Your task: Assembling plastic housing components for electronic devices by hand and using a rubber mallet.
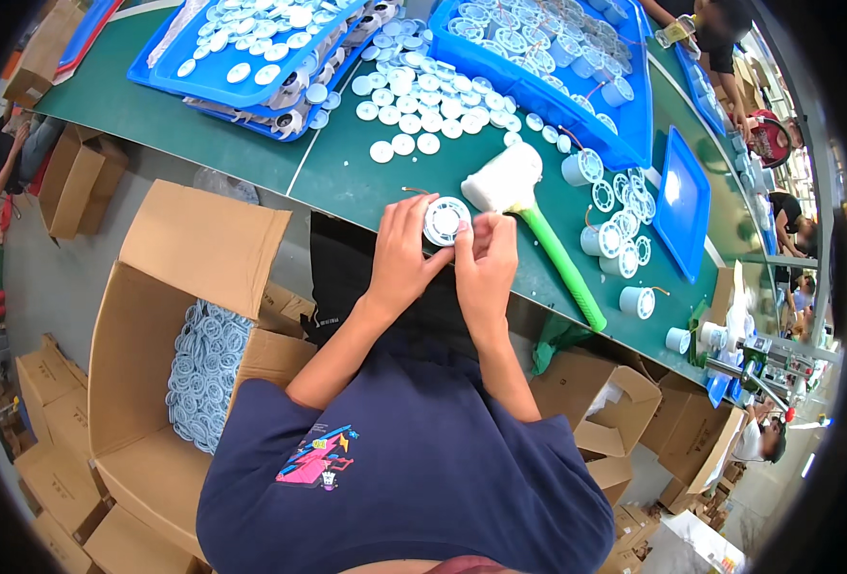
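At the table's near edge, my left hand point(402, 247) is wrapped round a small white round plastic housing point(445, 222) with a slotted ring face, and a thin brown wire sticks out on its left. My right hand point(487, 260) is closed at the housing's right side, its thumb and fingers pressed to the rim. Anything small between those fingers is hidden. Just beyond them lies a mallet point(507, 182) with a white head and a green handle. Farther off, many loose pale discs point(430, 117) are spread over the green table point(347, 177).
Blue trays point(160, 77) with discs stand back left; a blue bin point(548, 115) of housings stands back right. More housings point(601, 239), loose rings point(634, 196) and an empty blue tray point(684, 206) lie rightward. A carton point(122, 383) of rings is at my left; co-workers sit far right.
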A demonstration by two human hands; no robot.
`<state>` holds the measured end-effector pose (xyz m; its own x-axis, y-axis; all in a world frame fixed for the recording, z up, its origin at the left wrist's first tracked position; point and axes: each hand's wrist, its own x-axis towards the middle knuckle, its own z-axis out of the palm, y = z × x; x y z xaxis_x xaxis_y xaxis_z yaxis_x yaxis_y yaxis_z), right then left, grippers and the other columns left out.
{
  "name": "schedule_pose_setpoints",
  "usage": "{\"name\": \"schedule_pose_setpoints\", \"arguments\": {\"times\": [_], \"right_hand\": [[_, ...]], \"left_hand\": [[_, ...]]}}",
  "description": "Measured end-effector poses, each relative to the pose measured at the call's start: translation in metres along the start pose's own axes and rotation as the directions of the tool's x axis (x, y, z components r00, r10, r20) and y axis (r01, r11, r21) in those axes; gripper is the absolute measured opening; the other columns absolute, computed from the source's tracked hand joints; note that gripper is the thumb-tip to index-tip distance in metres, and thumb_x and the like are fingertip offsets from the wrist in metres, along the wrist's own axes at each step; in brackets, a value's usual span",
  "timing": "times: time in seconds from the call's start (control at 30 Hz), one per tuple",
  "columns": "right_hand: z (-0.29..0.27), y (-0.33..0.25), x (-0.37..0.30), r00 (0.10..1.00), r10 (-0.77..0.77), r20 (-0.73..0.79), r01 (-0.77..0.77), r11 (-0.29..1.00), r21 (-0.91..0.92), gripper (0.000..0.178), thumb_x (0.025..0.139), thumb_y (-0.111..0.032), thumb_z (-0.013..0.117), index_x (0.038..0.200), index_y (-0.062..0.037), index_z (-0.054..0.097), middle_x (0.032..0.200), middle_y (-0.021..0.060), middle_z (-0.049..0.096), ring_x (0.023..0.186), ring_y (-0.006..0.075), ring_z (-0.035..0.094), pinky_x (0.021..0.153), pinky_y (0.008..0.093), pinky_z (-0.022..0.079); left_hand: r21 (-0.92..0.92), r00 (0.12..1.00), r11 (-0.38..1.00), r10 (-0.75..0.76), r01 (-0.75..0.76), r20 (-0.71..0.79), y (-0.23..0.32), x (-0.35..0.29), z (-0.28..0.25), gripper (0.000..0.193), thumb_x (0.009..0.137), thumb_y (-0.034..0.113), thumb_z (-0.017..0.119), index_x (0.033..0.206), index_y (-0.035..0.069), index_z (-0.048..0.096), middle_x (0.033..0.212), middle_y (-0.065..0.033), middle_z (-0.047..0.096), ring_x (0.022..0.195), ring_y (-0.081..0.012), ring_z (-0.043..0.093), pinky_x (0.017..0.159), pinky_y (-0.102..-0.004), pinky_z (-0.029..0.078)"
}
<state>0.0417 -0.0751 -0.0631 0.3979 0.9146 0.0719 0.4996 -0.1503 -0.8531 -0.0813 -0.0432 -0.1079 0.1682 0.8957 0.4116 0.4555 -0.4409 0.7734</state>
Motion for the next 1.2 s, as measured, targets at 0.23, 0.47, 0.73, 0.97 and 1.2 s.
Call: {"name": "schedule_pose_setpoints", "arguments": {"times": [0.23,0.47,0.73,0.97,1.2], "right_hand": [[-0.007,0.008,0.013,0.819,-0.531,0.218,0.556,0.828,-0.074,0.054,0.086,-0.009,0.079,0.136,0.0018,0.062,0.141,0.0188,0.058,0.124,0.0374,0.06,0.103,0.0432,0.051],[-0.011,-0.007,0.013,0.847,-0.466,0.256,0.477,0.879,0.022,0.052,0.087,-0.007,0.079,0.136,-0.0012,0.063,0.137,0.0185,0.058,0.121,0.039,0.061,0.098,0.0441,0.054],[-0.002,0.002,0.008,0.886,-0.432,0.168,0.433,0.901,0.034,0.055,0.085,-0.005,0.081,0.137,-0.0002,0.061,0.136,0.0199,0.058,0.121,0.0372,0.062,0.098,0.0432,0.054],[0.011,0.008,-0.002,0.924,-0.382,0.02,0.38,0.922,0.068,0.061,0.084,-0.006,0.082,0.138,0.0,0.057,0.135,0.0186,0.057,0.122,0.0349,0.06,0.102,0.042,0.05],[0.023,0.006,-0.007,0.933,-0.353,-0.067,0.355,0.934,0.035,0.057,0.085,-0.006,0.082,0.136,0.0004,0.058,0.134,0.0186,0.056,0.123,0.0347,0.058,0.104,0.0422,0.048]], "left_hand": [[-0.041,0.999,0.999,0.007,-0.009,-0.032,0.0,0.0,0.003,0.065,0.074,0.014,0.087,0.13,-0.001,0.059,0.126,-0.0188,0.063,0.115,-0.0392,0.057,0.099,-0.0475,0.048],[-0.016,0.996,0.999,-0.029,0.028,-0.09,0.001,-0.003,0.008,0.062,0.073,0.013,0.086,0.127,0.0,0.059,0.124,-0.0177,0.064,0.115,-0.0386,0.058,0.098,-0.0465,0.048],[-0.037,0.999,0.999,0.03,-0.031,-0.029,0.0,-0.002,-0.005,0.065,0.074,0.008,0.082,0.134,0.0,0.057,0.125,-0.0183,0.063,0.115,-0.0389,0.058,0.1,-0.0464,0.048],[-0.11,1.0,0.994,0.006,-0.007,-0.003,-0.004,-0.005,-0.003,0.062,0.076,0.007,0.081,0.133,0.002,0.059,0.126,-0.0164,0.064,0.114,-0.0379,0.059,0.099,-0.0458,0.048],[-0.083,0.991,0.997,-0.014,0.004,-0.131,0.001,-0.008,0.01,0.057,0.075,0.01,0.083,0.128,0.001,0.061,0.119,-0.0153,0.065,0.108,-0.0368,0.06,0.092,-0.0457,0.048]]}}
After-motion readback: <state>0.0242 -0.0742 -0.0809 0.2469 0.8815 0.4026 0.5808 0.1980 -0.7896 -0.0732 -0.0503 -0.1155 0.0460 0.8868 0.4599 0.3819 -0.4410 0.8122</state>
